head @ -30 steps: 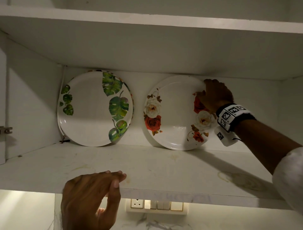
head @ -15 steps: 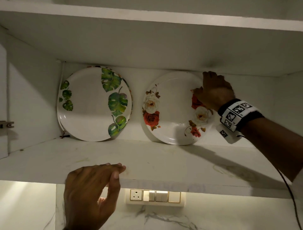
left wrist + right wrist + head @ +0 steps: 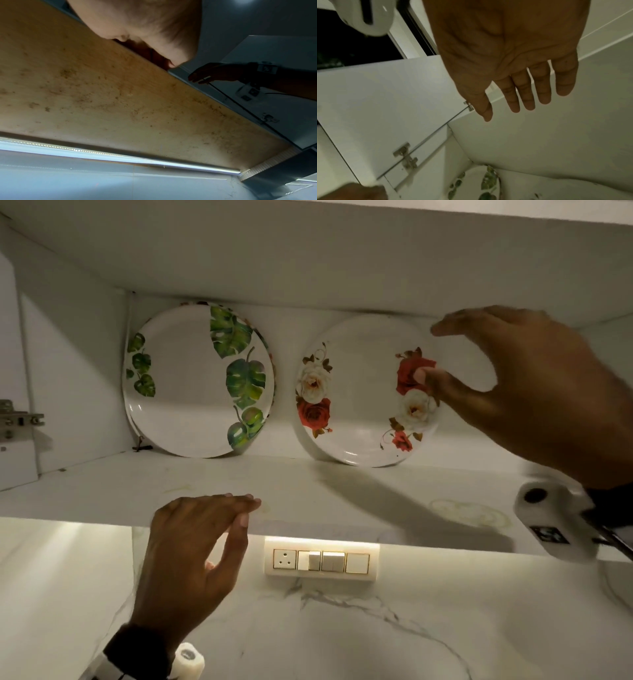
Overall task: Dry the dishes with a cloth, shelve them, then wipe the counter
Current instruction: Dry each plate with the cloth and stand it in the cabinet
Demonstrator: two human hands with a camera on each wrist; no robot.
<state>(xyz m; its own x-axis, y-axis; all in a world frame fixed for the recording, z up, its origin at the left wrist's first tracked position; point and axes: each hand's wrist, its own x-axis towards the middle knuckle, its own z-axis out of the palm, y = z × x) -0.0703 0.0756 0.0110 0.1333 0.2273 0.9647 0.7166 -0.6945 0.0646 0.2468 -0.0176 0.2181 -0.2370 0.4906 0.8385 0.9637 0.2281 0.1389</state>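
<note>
Two plates lean upright against the back wall of the cabinet shelf point(image 3: 342, 494): a green leaf plate point(image 3: 191, 385) on the left and a rose plate point(image 3: 359, 392) on the right. My right hand point(image 3: 428, 354) hovers in front of the rose plate's right side, with fingers spread and nothing in it. The right wrist view shows its palm point(image 3: 513, 40) flat with straight fingers, and the leaf plate point(image 3: 488, 180) below. My left hand point(image 3: 246, 510) rests on the shelf's front edge, fingers flat on top and thumb against the edge. No cloth is in view.
A switch panel with a socket point(image 3: 320, 559) sits on the marble backsplash point(image 3: 342, 628) under the shelf. The open cabinet door point(image 3: 385, 101) and its hinge point(image 3: 20, 419) are on the left. The upper shelf point(image 3: 308, 244) roofs the compartment. A light strip point(image 3: 85, 150) runs below.
My right hand has let go of the rose plate's right rim and drawn back towards me, fingers spread. The plate stays leaning on the back wall. The left hand has not moved.
</note>
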